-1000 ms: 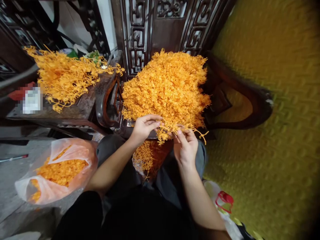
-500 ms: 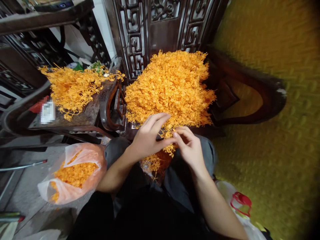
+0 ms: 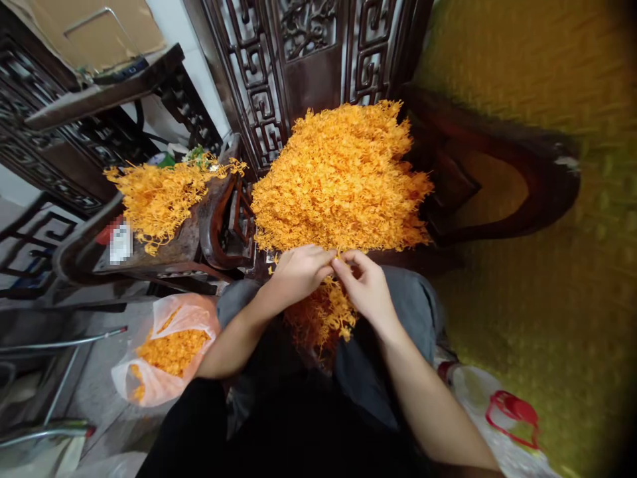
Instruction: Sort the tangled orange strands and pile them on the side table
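In the head view, my left hand [image 3: 302, 275] and my right hand [image 3: 365, 285] meet over my lap, fingertips nearly touching. Both are closed in a pinch on a frilly orange plastic flower piece, mostly hidden by the fingers. Just beyond them, a large heap of orange plastic flower sprigs [image 3: 338, 179] covers the seat of a dark carved wooden chair. Below the hands, between my knees, lies a looser bunch of orange sprigs [image 3: 341, 312]; part of it is in shadow.
A smaller orange sprig pile [image 3: 164, 199] rests on another wooden chair [image 3: 186, 239] at left, beside a blurred white item [image 3: 121, 243]. On the floor stands a plastic bag [image 3: 199, 309] holding orange pieces. A chair armrest [image 3: 562, 172] curves out at right, above a red-handled container [image 3: 512, 415].
My left hand has gone from spread fingers to a closed pinch and met my right hand. The orange piece between them is now mostly covered. The view has shifted slightly.
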The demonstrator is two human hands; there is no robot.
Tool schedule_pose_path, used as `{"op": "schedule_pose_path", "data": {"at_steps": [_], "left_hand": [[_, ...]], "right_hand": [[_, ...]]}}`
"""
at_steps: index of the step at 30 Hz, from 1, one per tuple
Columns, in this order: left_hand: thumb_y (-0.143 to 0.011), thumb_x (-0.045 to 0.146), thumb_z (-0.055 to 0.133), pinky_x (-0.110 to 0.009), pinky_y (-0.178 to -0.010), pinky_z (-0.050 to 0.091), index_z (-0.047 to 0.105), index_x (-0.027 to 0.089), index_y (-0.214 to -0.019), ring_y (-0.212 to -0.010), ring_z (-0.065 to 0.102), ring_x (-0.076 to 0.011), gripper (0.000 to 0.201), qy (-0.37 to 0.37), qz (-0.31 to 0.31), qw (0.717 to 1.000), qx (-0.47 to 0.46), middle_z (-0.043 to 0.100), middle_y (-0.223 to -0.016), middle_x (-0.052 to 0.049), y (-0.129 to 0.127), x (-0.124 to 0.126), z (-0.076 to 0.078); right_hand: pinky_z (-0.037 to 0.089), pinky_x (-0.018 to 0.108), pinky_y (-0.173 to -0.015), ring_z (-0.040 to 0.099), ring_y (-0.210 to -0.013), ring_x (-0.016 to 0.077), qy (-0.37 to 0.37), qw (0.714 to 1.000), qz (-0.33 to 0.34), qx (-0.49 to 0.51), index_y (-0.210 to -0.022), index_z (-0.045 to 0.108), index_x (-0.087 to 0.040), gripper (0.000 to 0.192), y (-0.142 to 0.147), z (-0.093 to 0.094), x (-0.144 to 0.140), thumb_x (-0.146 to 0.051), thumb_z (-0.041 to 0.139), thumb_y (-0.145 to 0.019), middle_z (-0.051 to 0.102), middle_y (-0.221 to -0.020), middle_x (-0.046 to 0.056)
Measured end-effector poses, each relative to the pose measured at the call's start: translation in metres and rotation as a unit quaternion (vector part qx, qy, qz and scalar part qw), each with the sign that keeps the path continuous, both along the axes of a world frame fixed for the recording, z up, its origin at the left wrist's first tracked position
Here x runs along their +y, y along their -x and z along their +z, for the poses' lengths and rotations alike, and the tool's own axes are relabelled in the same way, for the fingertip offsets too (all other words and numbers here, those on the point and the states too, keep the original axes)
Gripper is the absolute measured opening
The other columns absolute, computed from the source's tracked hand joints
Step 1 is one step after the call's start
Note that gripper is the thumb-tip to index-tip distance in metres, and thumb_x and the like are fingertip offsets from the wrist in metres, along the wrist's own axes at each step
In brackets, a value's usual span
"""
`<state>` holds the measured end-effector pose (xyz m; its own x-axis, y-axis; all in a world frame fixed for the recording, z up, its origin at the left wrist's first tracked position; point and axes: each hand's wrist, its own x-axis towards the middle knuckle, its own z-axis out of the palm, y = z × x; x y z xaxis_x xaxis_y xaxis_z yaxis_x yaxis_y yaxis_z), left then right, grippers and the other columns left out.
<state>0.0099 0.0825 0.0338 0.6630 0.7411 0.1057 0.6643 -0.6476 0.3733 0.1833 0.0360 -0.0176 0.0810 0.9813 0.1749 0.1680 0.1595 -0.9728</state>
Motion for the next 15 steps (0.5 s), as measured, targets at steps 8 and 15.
{"op": "schedule_pose_path", "data": {"at_steps": [8,15], "left_hand": [[-0.093,0.025,0.061,-0.031,-0.069,0.039,0.075,0.019,-0.080,-0.075,0.058,-0.0203,0.021,0.018,-0.058,0.992,0.112,0.065,-0.079,-0.009,0.007,0.052,0.040],[-0.089,0.040,0.068,-0.026,-0.059,0.035,0.069,0.015,-0.073,-0.061,0.050,-0.0129,0.030,0.039,0.179,0.971,-0.153,0.057,-0.063,0.000,0.023,0.109,0.046]], "right_hand": [[0.039,0.029,-0.058,0.052,-0.059,0.0147,0.048,0.996,0.042,0.061,-0.074,0.070,-0.019,0.029,-0.012,-0.030,0.005,-0.045,0.071,-0.089,0.064,-0.065,0.000],[0.031,0.026,-0.043,0.042,-0.042,0.0111,0.061,0.986,0.019,0.152,-0.081,0.068,-0.020,0.032,-0.019,-0.041,-0.009,-0.050,0.069,-0.092,0.050,-0.052,-0.004]]}}
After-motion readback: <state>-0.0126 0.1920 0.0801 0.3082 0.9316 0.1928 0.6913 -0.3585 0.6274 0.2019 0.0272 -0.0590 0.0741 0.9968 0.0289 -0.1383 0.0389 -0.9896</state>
